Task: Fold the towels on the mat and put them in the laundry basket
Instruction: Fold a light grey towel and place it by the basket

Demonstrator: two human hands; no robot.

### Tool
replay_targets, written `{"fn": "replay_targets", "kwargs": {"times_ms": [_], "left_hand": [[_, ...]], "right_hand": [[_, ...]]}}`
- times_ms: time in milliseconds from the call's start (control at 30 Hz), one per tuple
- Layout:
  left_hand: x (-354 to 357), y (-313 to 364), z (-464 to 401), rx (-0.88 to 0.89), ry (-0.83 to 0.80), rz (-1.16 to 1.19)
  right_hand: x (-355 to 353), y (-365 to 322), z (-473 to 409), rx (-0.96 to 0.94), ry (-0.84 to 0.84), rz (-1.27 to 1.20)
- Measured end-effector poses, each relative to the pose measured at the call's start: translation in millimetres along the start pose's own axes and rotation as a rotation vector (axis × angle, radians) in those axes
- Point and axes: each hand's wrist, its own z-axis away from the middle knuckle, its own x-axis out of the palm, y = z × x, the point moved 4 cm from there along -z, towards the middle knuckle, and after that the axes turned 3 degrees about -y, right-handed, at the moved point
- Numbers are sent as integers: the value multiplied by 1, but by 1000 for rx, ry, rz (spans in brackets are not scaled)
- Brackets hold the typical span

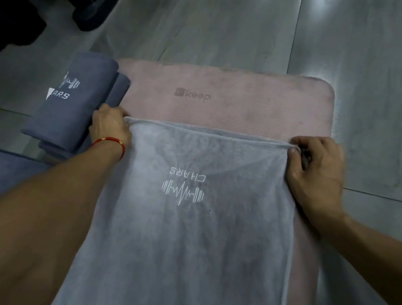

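Observation:
A light grey towel [183, 247] with a white CHARS logo lies spread lengthwise on the pink mat [251, 96]. My left hand [110, 129] grips the towel's far left corner. My right hand [317, 163] pinches the far right corner between thumb and curled fingers. The far edge of the towel runs taut between both hands. A folded blue-grey towel [73, 98] with the same logo lies at the mat's far left edge, on top of another folded one. No laundry basket is in view.
Grey floor tiles [362, 47] surround the mat. Black equipment bases [95, 8] stand on the floor at the top left. More blue-grey cloth [0, 173] lies left of my left forearm.

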Motion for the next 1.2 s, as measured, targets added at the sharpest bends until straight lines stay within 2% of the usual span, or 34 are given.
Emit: {"fn": "replay_targets", "kwargs": {"times_ms": [200, 300, 467, 600, 700, 867, 1000, 1200], "left_hand": [[-36, -3, 59, 81, 99, 74], [-59, -16, 95, 141, 102, 114], [-92, -46, 154, 171, 117, 209], [-117, -76, 209, 176, 152, 330], [-149, -103, 255, 156, 224, 409], [-206, -172, 346, -116, 435, 637], [-251, -217, 440, -226, 620, 842], [-325, -260, 586, -351, 928, 795]], "right_hand": [[1, 0, -1, 27, 0, -9], [-2, -2, -1, 20, -63, 32], [-25, -15, -2, -80, -238, 299], [-50, -48, 11, -198, -260, 179], [-76, -97, 14, -259, -249, 32], [-109, -217, 41, -463, -264, -232], [-129, -306, 85, -641, -309, -362], [-149, -430, 153, -851, -416, -594]]}}
